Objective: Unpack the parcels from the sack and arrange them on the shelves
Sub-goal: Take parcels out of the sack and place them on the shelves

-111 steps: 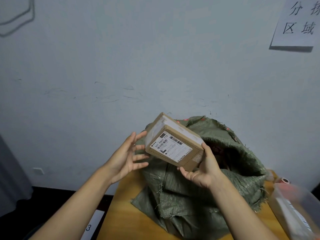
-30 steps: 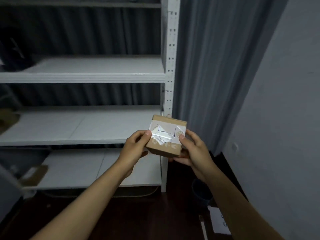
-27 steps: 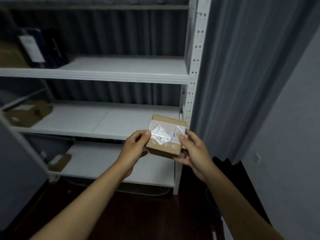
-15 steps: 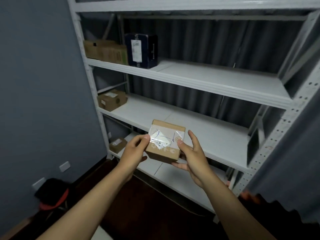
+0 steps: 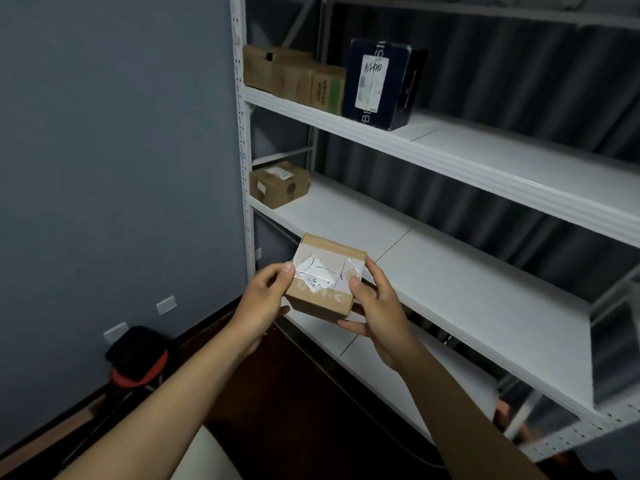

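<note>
A small brown cardboard parcel (image 5: 325,278) with clear tape and a white label on top is held in front of me by both hands. My left hand (image 5: 263,303) grips its left side, thumb on top. Its right side is gripped by my right hand (image 5: 377,306), thumb on the taped top and fingers underneath. The parcel hangs in front of the white metal shelving (image 5: 485,296), at the level of the middle shelf's front edge. The sack is out of view.
On the upper shelf stand several brown cartons (image 5: 294,76) and a dark blue box (image 5: 381,84). A brown box (image 5: 278,183) sits at the left end of the middle shelf. A black and red bag (image 5: 138,358) lies on the floor by the grey wall.
I turned from the table with the sack to the shelving, carrying the parcel in both hands. In the last half second the view swung further left and closer to the shelves; my grip is unchanged.
</note>
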